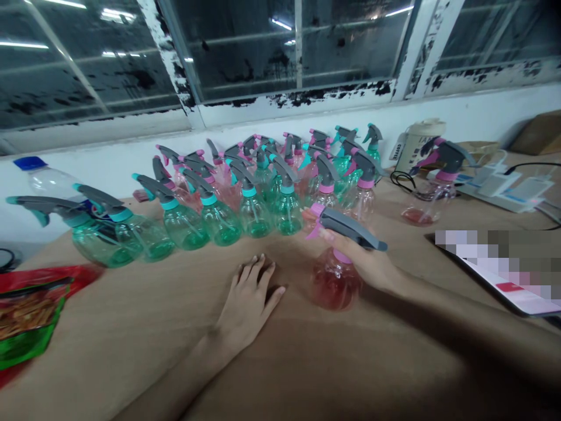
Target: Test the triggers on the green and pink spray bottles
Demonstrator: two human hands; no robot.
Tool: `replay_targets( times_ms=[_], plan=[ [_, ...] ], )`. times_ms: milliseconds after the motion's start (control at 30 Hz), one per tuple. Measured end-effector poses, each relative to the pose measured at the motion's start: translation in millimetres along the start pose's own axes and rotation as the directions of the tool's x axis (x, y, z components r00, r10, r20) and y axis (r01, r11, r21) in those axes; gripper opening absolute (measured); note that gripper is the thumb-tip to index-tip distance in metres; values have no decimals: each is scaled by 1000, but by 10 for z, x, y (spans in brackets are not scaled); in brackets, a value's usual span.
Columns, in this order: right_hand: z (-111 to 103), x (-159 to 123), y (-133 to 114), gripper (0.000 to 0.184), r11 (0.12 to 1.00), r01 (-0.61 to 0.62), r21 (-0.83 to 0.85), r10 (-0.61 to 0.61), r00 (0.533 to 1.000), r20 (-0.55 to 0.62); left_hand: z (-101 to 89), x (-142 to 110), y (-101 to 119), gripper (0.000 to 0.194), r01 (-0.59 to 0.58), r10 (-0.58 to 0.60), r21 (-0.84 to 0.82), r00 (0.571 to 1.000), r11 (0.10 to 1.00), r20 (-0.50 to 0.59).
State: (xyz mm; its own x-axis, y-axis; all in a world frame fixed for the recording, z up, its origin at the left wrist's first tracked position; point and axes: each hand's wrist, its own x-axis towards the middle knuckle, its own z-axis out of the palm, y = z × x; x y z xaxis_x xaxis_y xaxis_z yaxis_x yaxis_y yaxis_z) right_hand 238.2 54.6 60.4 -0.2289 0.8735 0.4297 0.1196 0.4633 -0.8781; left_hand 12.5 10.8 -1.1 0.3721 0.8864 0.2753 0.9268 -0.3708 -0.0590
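Note:
My right hand [372, 263] grips the neck of a pink spray bottle [335, 280] with a grey trigger head, standing upright on the brown tabletop [153, 339]. My left hand [248, 301] lies flat on the table just left of it, fingers stretched out and holding nothing. Behind both hands stand several green spray bottles [219, 219] and pink spray bottles [362, 196] in rows toward the wall.
A lone pink spray bottle [427, 187] stands at the right near a white jug [418, 143], a power strip [504, 190] and cables. A water bottle [48, 178] is far left, a red and green snack bag [28, 318] at the left edge, papers [517, 286] at the right.

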Motion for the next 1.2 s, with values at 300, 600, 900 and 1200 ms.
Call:
replay_targets(
  times_ms=[300, 600, 900, 1200],
  plan=[
    [21, 15, -56, 24, 985, -11, 170, 1, 998, 59, 20, -16, -2, 45, 4, -4, 4, 1000, 1000, 5],
    [16, 12, -46, 23, 989, -19, 145, 12, 999, 48, 4, -14, -5, 46, 0, 0, -8, 1000, 1000, 8],
    [-19, 32, -49, 20, 1000, -19, 5, 18, 997, 72, 2, -15, -5, 45, 3, -2, -23, 1000, 1000, 3],
    [-29, 3, -50, 24, 996, -90, 22, 88, 995, 54, 0, -18, -10, 44, 5, -4, -23, 1000, 1000, 7]
  ],
)
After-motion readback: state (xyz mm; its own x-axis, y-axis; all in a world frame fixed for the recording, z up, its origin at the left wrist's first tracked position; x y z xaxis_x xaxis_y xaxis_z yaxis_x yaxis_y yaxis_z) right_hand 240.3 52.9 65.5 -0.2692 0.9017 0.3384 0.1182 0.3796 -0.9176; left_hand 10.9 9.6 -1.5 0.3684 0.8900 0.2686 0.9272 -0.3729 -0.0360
